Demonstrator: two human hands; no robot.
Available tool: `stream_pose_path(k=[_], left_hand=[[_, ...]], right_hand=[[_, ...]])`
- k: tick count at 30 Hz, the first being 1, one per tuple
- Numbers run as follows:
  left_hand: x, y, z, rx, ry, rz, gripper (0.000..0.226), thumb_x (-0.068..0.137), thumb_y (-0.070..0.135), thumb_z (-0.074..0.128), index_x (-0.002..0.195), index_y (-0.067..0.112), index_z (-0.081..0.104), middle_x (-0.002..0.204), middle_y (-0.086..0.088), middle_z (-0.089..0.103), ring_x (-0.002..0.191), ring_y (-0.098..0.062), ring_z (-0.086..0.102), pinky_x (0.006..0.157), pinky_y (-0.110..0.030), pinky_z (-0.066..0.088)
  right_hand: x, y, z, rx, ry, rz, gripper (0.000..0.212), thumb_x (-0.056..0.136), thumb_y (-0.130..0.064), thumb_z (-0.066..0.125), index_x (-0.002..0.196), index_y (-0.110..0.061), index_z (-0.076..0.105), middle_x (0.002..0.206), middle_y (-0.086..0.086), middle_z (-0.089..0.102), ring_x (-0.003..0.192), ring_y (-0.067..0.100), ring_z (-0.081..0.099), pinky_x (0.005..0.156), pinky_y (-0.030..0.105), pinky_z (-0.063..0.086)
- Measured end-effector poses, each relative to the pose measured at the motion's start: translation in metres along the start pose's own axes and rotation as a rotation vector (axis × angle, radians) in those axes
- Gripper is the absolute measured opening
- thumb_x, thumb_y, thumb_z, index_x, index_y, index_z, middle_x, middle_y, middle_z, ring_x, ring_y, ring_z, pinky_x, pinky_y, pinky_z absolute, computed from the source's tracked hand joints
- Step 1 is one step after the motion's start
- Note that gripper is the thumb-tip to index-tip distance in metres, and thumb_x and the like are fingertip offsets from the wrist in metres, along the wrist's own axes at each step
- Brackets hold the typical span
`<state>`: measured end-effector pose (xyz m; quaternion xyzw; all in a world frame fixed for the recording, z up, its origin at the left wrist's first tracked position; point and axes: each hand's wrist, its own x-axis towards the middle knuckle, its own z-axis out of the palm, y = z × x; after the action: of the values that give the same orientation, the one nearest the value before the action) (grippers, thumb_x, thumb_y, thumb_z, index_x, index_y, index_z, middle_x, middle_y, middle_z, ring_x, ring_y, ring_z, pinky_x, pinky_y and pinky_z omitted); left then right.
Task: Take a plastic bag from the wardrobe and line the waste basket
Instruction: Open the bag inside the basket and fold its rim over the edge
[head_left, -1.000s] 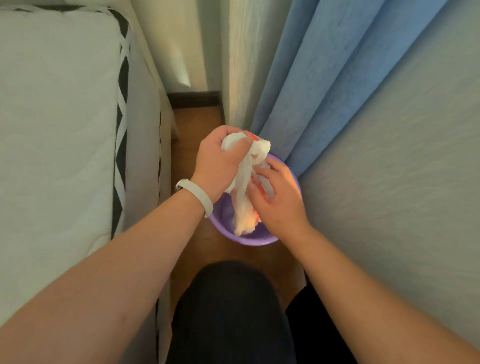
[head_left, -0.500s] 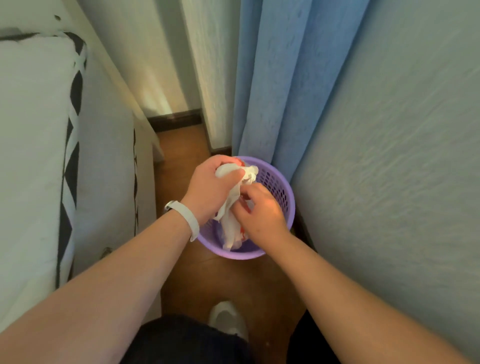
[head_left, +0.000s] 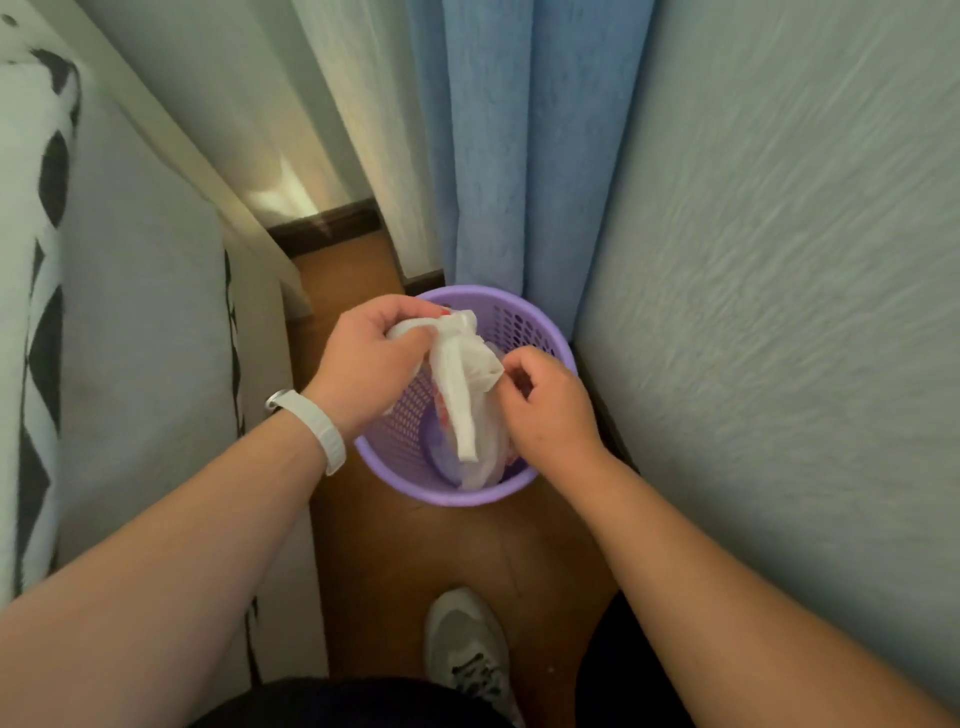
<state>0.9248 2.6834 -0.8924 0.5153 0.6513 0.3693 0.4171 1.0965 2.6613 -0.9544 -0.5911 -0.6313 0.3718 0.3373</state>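
Head view: the bunched plastic bag (head_left: 462, 400) hangs lengthwise from the left hand (head_left: 363, 364) down into the waste basket (head_left: 457, 498). Left fingers (head_left: 402, 340) curl round its top. The right hand (head_left: 550, 410) pinches its side and sits further right than a moment earlier, spreading it. The bag's bottom end is partly hidden.

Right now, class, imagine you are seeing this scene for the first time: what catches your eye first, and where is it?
The purple waste basket stands out first, on the wooden floor at the centre, just below the blue curtain. Over it hangs a crumpled white plastic bag, its bunched top gripped by the left hand while the right hand pinches its edge.
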Motion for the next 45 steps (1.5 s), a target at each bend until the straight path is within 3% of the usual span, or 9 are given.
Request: stream_pose_path(k=[4,13,21,27,30,34,38,42,45], left_hand=[[0.0,0.005,-0.001,0.08,0.009,0.041,0.014,0.089,0.019,0.069,0.086,0.032,0.072,0.076,0.021,0.07,0.073,0.003,0.065,0.057,-0.008,0.048],[0.008,0.002,-0.019,0.292,0.133,0.143,0.011,0.09,0.016,0.064,0.095,0.015,0.073,0.092,-0.003,0.07,0.088,-0.02,0.062,0.08,-0.036,0.052],[0.009,0.001,-0.025,0.256,0.183,0.106,0.009,0.084,0.017,0.069,0.092,0.02,0.071,0.09,-0.003,0.068,0.087,-0.018,0.062,0.08,-0.031,0.05],[0.001,0.001,-0.023,0.844,0.029,0.487,0.077,0.068,0.059,0.06,0.135,0.023,0.05,0.136,-0.002,0.047,0.125,-0.024,0.046,0.106,-0.043,0.038],[-0.005,0.015,-0.017,0.835,-0.004,0.576,0.084,0.073,0.067,0.052,0.144,0.023,0.041,0.145,0.0,0.044,0.134,-0.02,0.04,0.109,-0.042,0.032],[-0.008,0.026,-0.015,0.675,-0.156,0.52,0.075,0.079,0.067,0.044,0.143,0.028,0.044,0.131,0.003,0.058,0.118,-0.015,0.054,0.099,-0.031,0.041],[-0.008,0.033,-0.017,0.6,-0.12,0.41,0.058,0.084,0.063,0.042,0.133,0.034,0.053,0.113,0.006,0.068,0.099,-0.013,0.063,0.089,-0.033,0.049],[-0.007,0.031,-0.018,0.709,-0.09,0.408,0.045,0.095,0.055,0.034,0.081,0.022,0.062,0.074,0.001,0.067,0.072,-0.019,0.062,0.066,-0.037,0.049],[-0.004,0.026,-0.019,0.563,-0.009,0.355,0.045,0.1,0.046,0.04,0.069,0.021,0.06,0.064,0.0,0.061,0.064,-0.016,0.059,0.06,-0.031,0.044]], right_hand=[[-0.001,0.008,-0.011,0.026,0.05,0.036,0.006,0.092,-0.02,0.061,0.088,-0.018,0.065,0.083,-0.006,0.067,0.076,0.016,0.061,0.069,0.032,0.05],[0.0,0.026,-0.031,0.095,0.205,0.101,0.01,0.093,-0.016,0.061,0.084,-0.02,0.063,0.074,-0.01,0.063,0.07,0.013,0.059,0.061,0.023,0.042],[-0.008,0.03,-0.049,0.147,0.29,0.155,0.017,0.092,-0.016,0.062,0.077,-0.024,0.06,0.068,-0.014,0.06,0.058,-0.007,0.052,0.059,0.018,0.04],[-0.009,0.027,-0.046,0.15,0.207,0.114,0.01,0.094,-0.019,0.061,0.084,-0.022,0.065,0.074,-0.013,0.064,0.065,-0.003,0.057,0.062,0.019,0.045],[-0.009,0.024,-0.041,0.12,0.126,0.074,0.008,0.093,-0.019,0.062,0.087,-0.022,0.067,0.081,-0.008,0.068,0.075,0.01,0.063,0.069,0.029,0.053],[-0.011,0.017,-0.037,-0.013,0.027,-0.072,0.008,0.091,-0.013,0.063,0.089,-0.018,0.069,0.09,-0.004,0.067,0.085,0.015,0.061,0.08,0.034,0.052],[-0.017,0.008,-0.034,-0.119,-0.046,-0.297,0.008,0.09,-0.008,0.063,0.094,-0.009,0.07,0.096,0.004,0.068,0.091,0.02,0.059,0.082,0.037,0.05],[-0.02,0.005,-0.031,-0.128,-0.045,-0.333,0.007,0.09,-0.008,0.063,0.093,-0.01,0.068,0.094,0.002,0.067,0.089,0.019,0.058,0.079,0.037,0.051],[-0.017,0.012,-0.032,-0.114,-0.004,-0.251,0.01,0.089,-0.007,0.063,0.093,-0.013,0.07,0.093,-0.003,0.066,0.09,0.015,0.058,0.081,0.032,0.048]])
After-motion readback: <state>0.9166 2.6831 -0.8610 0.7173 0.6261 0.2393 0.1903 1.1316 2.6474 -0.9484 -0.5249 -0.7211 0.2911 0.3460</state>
